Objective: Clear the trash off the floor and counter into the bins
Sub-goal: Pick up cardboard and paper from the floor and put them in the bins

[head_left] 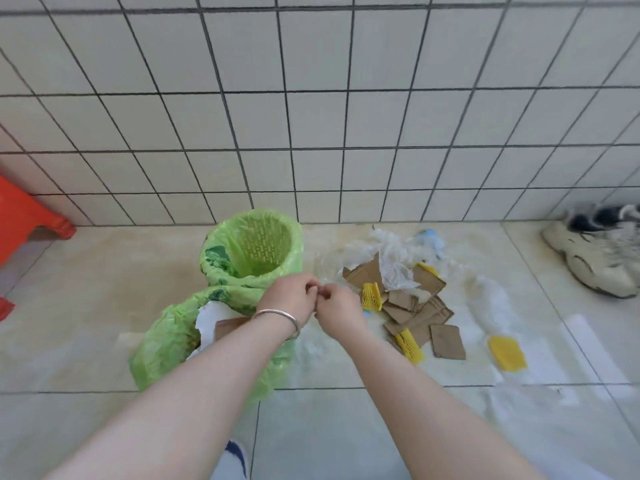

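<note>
My left hand (291, 296), with a silver bangle on its wrist, and my right hand (337, 306) meet fingertip to fingertip just right of the bins. Both pinch a thin clear plastic film (311, 344) that hangs faintly below them. The far bin (221, 233), lined with a green bag, looks empty inside. The near bin (156, 344), also green-lined, holds white paper and a cardboard piece and is partly hidden by my left forearm. To the right on the floor lies a trash pile: torn cardboard (419, 310), yellow foam nets (372, 296), crumpled clear plastic (394, 268).
More yellow foam net (507, 353) and white plastic (491, 299) lie further right. A pair of pale sneakers (595, 261) sits by the tiled wall at far right. A red plastic stool (24, 220) stands at far left. My shoe tip (235, 459) shows at the bottom.
</note>
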The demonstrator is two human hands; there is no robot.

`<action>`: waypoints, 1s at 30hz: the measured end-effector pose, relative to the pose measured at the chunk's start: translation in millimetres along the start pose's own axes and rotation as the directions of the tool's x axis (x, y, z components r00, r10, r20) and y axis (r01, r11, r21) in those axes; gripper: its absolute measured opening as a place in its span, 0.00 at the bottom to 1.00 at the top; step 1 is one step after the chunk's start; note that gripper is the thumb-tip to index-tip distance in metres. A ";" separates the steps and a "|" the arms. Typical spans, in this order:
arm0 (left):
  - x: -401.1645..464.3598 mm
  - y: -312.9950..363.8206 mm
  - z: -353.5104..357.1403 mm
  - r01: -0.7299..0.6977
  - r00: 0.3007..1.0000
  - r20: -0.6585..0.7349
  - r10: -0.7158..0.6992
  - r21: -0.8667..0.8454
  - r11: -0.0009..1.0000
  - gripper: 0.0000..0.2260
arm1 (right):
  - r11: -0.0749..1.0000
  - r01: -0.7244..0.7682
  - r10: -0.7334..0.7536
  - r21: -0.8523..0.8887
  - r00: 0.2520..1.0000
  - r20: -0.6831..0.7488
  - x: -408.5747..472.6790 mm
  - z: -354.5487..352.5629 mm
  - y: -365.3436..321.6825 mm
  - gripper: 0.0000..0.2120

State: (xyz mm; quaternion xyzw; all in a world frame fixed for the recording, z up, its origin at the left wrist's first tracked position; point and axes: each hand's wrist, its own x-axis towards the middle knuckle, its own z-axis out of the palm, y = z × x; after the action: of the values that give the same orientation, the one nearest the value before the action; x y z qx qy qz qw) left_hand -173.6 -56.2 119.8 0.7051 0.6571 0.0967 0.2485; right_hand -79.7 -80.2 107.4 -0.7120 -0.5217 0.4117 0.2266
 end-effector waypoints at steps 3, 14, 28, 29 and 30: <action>13.2 41.0 9.2 -0.048 0.999 0.002 0.048 -0.068 0.997 0.12 | 0.978 -0.120 0.136 0.170 0.987 -0.083 21.2 -34.5 14.5 0.11; 103.2 76.2 108.0 0.072 0.992 0.120 -0.025 -0.406 0.911 0.11 | 0.920 -0.382 0.384 0.082 0.924 0.001 140.2 -75.4 89.6 0.10; 198.7 25.4 239.1 0.174 0.960 0.243 -0.139 -0.129 0.976 0.19 | 0.866 -0.464 0.453 0.186 0.886 0.100 226.9 -32.6 212.8 0.20; 206.3 24.8 242.4 0.162 0.963 0.233 -0.132 -0.111 0.981 0.19 | 0.873 -0.450 0.437 0.190 0.893 0.110 231.8 -32.9 213.5 0.21; 214.0 24.6 245.4 0.143 0.966 0.228 -0.119 -0.091 0.986 0.19 | 0.877 -0.436 0.416 0.200 0.899 0.136 236.8 -32.5 213.5 0.21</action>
State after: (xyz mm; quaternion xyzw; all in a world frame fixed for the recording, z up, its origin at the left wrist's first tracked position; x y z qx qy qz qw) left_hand -13.2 97.2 -119.7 0.6523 0.6642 0.0355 0.3634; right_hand 93.4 68.0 -117.9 -0.7599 -0.3117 0.5392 0.1860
